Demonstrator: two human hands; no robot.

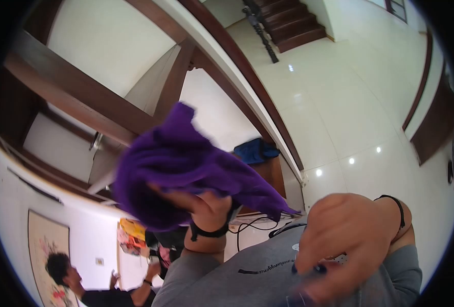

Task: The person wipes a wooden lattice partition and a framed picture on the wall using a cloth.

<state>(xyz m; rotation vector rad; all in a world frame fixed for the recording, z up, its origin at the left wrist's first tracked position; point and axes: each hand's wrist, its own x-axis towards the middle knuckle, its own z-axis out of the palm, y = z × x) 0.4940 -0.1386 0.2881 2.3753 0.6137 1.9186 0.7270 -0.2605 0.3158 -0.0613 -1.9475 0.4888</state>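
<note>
Inside the folds of a purple cloth (175, 156) is the left hand (210, 206), holding it up off everything, fingertips buried so I can't tell how hard they're pinching. Right hand (339, 230) is way closer to the camera, fingers curled over in front of the grey shirt (237, 276). Too blurry to say if they've got hold of anything.

If it were me, I'd bunch up the loose tail trailing right from the left fingers, since it hangs really near that black cable (239, 233) and could snag. Both hands on the fabric would probably help, as soft stuff like that flops around one-handed.

Just past the left fingers, a blue fabric bundle (257, 152) sits on a brown wooden surface (272, 179). Could be a bag, can't see inside. Beyond the cloth is a big wooden frame (73, 92) with pale panels, and lower left another person (104, 297) holds something small and pale, maybe a cup, contents not visible.
</note>
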